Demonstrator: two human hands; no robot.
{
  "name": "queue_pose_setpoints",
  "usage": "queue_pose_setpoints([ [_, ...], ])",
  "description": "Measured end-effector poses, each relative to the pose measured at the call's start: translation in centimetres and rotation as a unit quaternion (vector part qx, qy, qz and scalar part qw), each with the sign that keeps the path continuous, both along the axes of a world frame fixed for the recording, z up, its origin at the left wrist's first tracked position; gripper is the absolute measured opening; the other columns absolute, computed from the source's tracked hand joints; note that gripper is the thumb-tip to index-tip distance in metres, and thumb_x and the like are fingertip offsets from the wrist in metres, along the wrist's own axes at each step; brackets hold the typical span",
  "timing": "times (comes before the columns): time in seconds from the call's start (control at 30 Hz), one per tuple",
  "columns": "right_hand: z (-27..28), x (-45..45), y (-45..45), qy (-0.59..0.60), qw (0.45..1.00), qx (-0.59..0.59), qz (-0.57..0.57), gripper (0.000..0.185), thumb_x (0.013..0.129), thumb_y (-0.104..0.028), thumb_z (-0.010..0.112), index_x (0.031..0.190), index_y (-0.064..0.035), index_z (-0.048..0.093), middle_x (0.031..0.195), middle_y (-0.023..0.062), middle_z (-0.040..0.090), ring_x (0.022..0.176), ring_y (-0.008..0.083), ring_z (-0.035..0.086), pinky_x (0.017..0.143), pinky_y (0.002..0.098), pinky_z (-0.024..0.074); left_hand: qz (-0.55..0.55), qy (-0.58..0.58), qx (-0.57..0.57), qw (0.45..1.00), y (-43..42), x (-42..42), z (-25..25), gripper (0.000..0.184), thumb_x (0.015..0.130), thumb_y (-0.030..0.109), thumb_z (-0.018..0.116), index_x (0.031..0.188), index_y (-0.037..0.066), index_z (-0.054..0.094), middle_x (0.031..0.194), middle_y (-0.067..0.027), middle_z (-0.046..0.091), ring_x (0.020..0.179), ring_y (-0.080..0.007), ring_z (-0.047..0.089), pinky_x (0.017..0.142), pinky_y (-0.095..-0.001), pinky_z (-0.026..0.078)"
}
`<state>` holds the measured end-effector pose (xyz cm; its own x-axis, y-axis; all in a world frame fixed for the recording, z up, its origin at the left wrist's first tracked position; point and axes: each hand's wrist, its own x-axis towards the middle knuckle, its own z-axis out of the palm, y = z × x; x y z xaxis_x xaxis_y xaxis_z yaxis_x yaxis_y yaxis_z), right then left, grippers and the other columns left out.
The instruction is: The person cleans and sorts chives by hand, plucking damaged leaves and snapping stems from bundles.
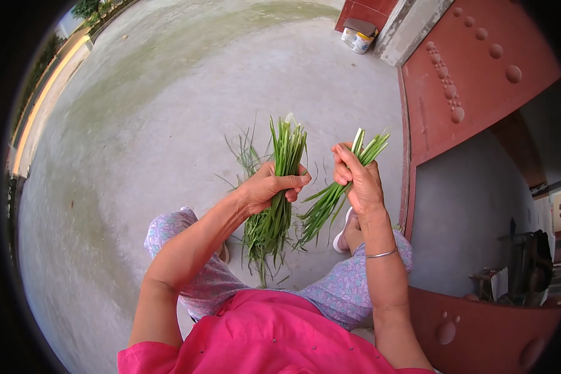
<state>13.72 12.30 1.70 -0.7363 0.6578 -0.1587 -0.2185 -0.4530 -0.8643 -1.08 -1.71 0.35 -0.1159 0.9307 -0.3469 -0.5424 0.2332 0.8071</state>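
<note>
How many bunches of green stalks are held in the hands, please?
2: the thicker bunch in the left hand, the thinner bunch in the right hand.

Bright, soft daylight here, spreading evenly over the pale floor (199, 93), shadows faint; the doorway interior (467, 206) sits much dimmer. Strong fisheye bending, straight lines curving outward, black vignette swallowing the corners, the hands looking fairly crisp.

1. Our left hand (271, 186) grips a thick bunch of green stalks (288, 149).
2. In our right hand (360, 179) we hold a thinner bunch (323, 209), tilted.
3. We see loose blades (247, 154) on the grey floor (168, 124).
</note>
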Motion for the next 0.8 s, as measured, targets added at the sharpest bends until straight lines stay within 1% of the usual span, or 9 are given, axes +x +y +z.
queue_pose_setpoints([
  [0.1, -0.9, -0.5, -0.5, 0.015, 0.998, -0.055, 0.012, 0.02, 0.091, -0.021, 0.064, 0.086, -0.0021, 0.06, 0.078, 0.0013, 0.05, 0.059, 0.0054, 0.041, 0.055, 0.023, 0.0373, 0.0, -0.003, 0.001, 1.0, 0.0, 0.2, -0.2, 0.017, 0.082, 0.012, 0.072, 0.088, 0.002, 0.06, 0.069, -0.0014, 0.054, 0.057, -0.0091, 0.05, 0.052, -0.0237, 0.04],
  [0.2, -1.0, -0.6, -0.5, 0.018, 0.995, -0.101, 0.013, 0.017, 0.09, -0.018, 0.065, 0.086, -0.0024, 0.06, 0.077, 0.0001, 0.049, 0.059, 0.0054, 0.041, 0.055, 0.023, 0.0374, -0.006, -0.001, -0.006, 1.0, -0.1, 0.2, -0.1, 0.016, 0.082, 0.012, 0.072, 0.088, 0.002, 0.061, 0.069, -0.0022, 0.056, 0.057, -0.0096, 0.05, 0.051, -0.0237, 0.04],
  [0.33, -2.1, -1.2, -0.8, 0.024, 0.996, -0.084, 0.024, 0.013, 0.086, -0.012, 0.068, 0.092, -0.0028, 0.061, 0.079, -0.0012, 0.051, 0.061, 0.0059, 0.043, 0.056, 0.0231, 0.039, -0.026, -0.002, -0.005, 1.0, -0.1, 0.2, -0.1, 0.014, 0.086, 0.011, 0.067, 0.091, 0.002, 0.058, 0.069, -0.0031, 0.054, 0.056, -0.0101, 0.048, 0.054, -0.024, 0.039],
  [0.4, -2.1, -1.2, -1.2, -0.006, 0.999, -0.048, 0.022, 0.016, 0.084, -0.009, 0.07, 0.096, -0.0031, 0.061, 0.079, -0.0021, 0.052, 0.063, 0.0061, 0.045, 0.057, 0.023, 0.0397, -0.024, -0.005, -0.005, 1.0, -0.1, 0.3, -0.1, 0.013, 0.085, 0.012, 0.068, 0.087, 0.002, 0.06, 0.069, -0.003, 0.056, 0.056, -0.0107, 0.05, 0.051, -0.0241, 0.039],
  [0.43, -2.3, -1.3, -1.3, -0.012, 0.998, -0.049, 0.028, 0.023, 0.082, -0.009, 0.071, 0.101, -0.0011, 0.06, 0.079, -0.0027, 0.053, 0.064, 0.0063, 0.046, 0.057, 0.0218, 0.0399, -0.022, -0.006, -0.004, 1.0, -0.2, 0.3, -0.1, 0.013, 0.085, 0.013, 0.068, 0.085, 0.002, 0.061, 0.068, -0.003, 0.057, 0.055, -0.011, 0.05, 0.05, -0.0241, 0.038],
  [0.53, -2.1, -1.4, -1.5, -0.011, 0.999, -0.035, 0.038, 0.025, 0.082, -0.008, 0.072, 0.101, 0.0002, 0.058, 0.075, -0.0035, 0.053, 0.063, 0.006, 0.045, 0.056, 0.0205, 0.0386, -0.023, 0.0, -0.006, 1.0, -0.1, 0.4, -0.3, 0.012, 0.085, 0.012, 0.068, 0.084, 0.002, 0.061, 0.068, -0.003, 0.057, 0.055, -0.0107, 0.05, 0.05, -0.0239, 0.038],
  [0.63, -1.5, -1.4, -1.8, -0.006, 0.999, -0.034, 0.042, 0.026, 0.081, -0.008, 0.072, 0.101, 0.0007, 0.058, 0.073, -0.004, 0.052, 0.062, 0.006, 0.044, 0.055, 0.02, 0.0379, -0.044, 0.025, -0.003, 0.999, -0.1, 0.3, -0.4, 0.012, 0.087, 0.011, 0.066, 0.089, 0.002, 0.058, 0.068, -0.0033, 0.055, 0.055, -0.01, 0.049, 0.052, -0.024, 0.039],
  [0.73, -1.5, -1.6, -2.1, 0.0, 0.999, -0.032, 0.025, 0.021, 0.083, -0.011, 0.071, 0.096, -0.0011, 0.058, 0.069, -0.0053, 0.047, 0.058, 0.0051, 0.041, 0.054, 0.0207, 0.0361, -0.045, 0.071, -0.017, 0.996, 0.0, 0.4, -0.8, 0.011, 0.086, 0.01, 0.065, 0.088, 0.002, 0.058, 0.066, -0.0025, 0.054, 0.054, -0.0096, 0.049, 0.05, -0.0235, 0.039],
  [0.8, -2.0, -1.5, -1.9, 0.01, 0.997, -0.067, 0.023, 0.018, 0.085, -0.013, 0.07, 0.093, -0.0018, 0.058, 0.067, -0.0056, 0.044, 0.057, 0.0047, 0.038, 0.054, 0.0214, 0.0347, -0.032, 0.091, -0.03, 0.995, 0.1, 0.5, -0.7, 0.011, 0.086, 0.01, 0.066, 0.087, 0.002, 0.059, 0.065, -0.002, 0.054, 0.053, -0.0094, 0.05, 0.05, -0.0232, 0.039],
])
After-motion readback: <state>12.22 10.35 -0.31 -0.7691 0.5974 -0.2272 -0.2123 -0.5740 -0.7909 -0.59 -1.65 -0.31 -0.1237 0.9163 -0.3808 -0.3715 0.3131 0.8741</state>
